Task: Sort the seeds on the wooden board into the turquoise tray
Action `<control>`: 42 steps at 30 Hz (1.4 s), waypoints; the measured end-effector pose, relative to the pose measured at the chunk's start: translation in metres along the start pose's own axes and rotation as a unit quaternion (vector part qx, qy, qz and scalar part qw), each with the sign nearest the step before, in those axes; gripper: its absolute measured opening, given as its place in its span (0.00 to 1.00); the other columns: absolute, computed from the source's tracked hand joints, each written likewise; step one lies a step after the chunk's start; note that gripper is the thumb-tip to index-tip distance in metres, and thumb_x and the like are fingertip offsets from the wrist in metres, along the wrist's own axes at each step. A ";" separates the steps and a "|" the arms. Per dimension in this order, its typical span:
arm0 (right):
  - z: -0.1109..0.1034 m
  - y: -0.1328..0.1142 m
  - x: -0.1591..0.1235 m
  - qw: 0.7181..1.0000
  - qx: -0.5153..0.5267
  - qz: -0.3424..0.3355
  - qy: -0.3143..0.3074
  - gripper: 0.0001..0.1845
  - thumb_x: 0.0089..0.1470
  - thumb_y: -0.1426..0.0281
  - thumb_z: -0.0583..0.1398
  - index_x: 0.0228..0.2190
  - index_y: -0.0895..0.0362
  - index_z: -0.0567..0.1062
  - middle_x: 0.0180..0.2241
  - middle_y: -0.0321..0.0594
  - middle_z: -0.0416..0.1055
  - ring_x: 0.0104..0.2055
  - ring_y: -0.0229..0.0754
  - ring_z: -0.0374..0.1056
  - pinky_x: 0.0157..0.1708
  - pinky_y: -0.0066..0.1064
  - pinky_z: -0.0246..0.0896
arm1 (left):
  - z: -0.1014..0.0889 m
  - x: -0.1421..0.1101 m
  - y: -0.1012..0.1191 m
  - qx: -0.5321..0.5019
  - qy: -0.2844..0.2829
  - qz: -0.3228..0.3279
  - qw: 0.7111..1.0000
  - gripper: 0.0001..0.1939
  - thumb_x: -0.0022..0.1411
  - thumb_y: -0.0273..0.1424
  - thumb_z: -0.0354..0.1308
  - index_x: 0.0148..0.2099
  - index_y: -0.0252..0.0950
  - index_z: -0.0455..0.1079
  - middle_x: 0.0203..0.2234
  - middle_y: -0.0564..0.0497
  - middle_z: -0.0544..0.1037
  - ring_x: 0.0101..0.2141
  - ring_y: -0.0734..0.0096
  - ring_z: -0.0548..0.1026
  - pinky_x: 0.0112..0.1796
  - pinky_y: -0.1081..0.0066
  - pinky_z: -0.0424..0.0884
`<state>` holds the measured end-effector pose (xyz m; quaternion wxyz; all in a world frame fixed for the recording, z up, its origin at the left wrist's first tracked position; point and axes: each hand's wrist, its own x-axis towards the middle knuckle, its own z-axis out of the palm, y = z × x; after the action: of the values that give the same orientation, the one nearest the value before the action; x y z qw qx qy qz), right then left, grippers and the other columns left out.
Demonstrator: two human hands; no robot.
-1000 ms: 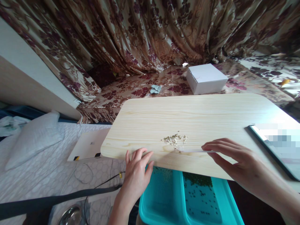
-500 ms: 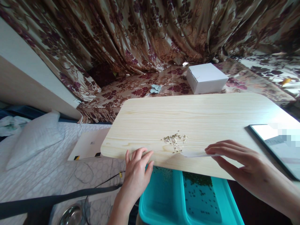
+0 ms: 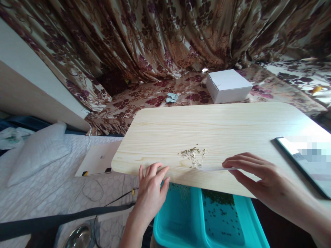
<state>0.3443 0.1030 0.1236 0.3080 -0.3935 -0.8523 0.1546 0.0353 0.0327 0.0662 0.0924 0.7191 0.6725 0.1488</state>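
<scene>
At the near edge of the wooden table (image 3: 207, 127), our left hand (image 3: 151, 191) lay open, fingers loosely spread, fingertips on the tabletop. Our right hand (image 3: 261, 175), well apart from it, pinched a thin pale strip (image 3: 217, 169) between thumb and fingers; the strip pointed left, low over the wood, its far tip just beside a small scatter of grains (image 3: 193, 155). We recorded the grains as mixed, greenish-brown and whitish, lying on the table between the hands and a little beyond them; their kind we could not tell. Below the near edge we noted a teal tub (image 3: 203, 220), partly under the tabletop: fine pale bits in its left compartment, dark green bits in its right, heaped at the back and scattered forward. Right of the right hand lay a dark-edged tablet (image 3: 305, 165), its screen partly blurred. Farther out, behind the table, a white box (image 3: 229, 86) and a small folded pale cloth (image 3: 172, 97) rested on floral fabric (image 3: 144, 100). Leftward we logged a pillow (image 3: 41, 151) on quilted bedding (image 3: 59, 193), and a metal bowl (image 3: 79, 237) lower down.
</scene>
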 end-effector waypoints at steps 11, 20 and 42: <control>0.009 -0.007 0.018 0.998 0.015 -0.055 -0.009 0.13 0.63 0.73 0.57 0.38 0.52 0.82 0.37 0.42 0.82 0.38 0.43 0.78 0.35 0.33 0.75 | 0.000 0.002 0.001 -0.002 -0.006 -0.002 1.000 0.17 0.69 0.27 0.52 0.56 0.42 0.75 0.53 0.44 0.77 0.55 0.53 0.74 0.63 0.32 0.52; 0.000 -0.006 0.016 0.994 -0.015 -0.103 -0.036 0.14 0.61 0.76 0.56 0.38 0.52 0.80 0.38 0.40 0.82 0.39 0.43 0.77 0.34 0.34 0.74 | -0.001 0.002 0.000 -0.002 0.001 -0.005 1.000 0.17 0.69 0.28 0.53 0.56 0.43 0.75 0.53 0.44 0.77 0.55 0.52 0.75 0.63 0.33 0.53; 0.019 -0.013 0.037 0.972 0.163 0.032 -0.168 0.17 0.56 0.78 0.53 0.34 0.52 0.81 0.40 0.43 0.81 0.43 0.44 0.77 0.44 0.36 0.73 | -0.002 0.001 0.003 0.005 0.013 0.003 1.000 0.17 0.69 0.27 0.54 0.56 0.45 0.75 0.52 0.46 0.77 0.54 0.55 0.74 0.64 0.37 0.53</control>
<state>0.3065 0.1228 0.1308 0.2158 -0.3334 -0.8420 0.3651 0.0371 0.0336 0.0692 0.0802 0.7193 0.6724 0.1551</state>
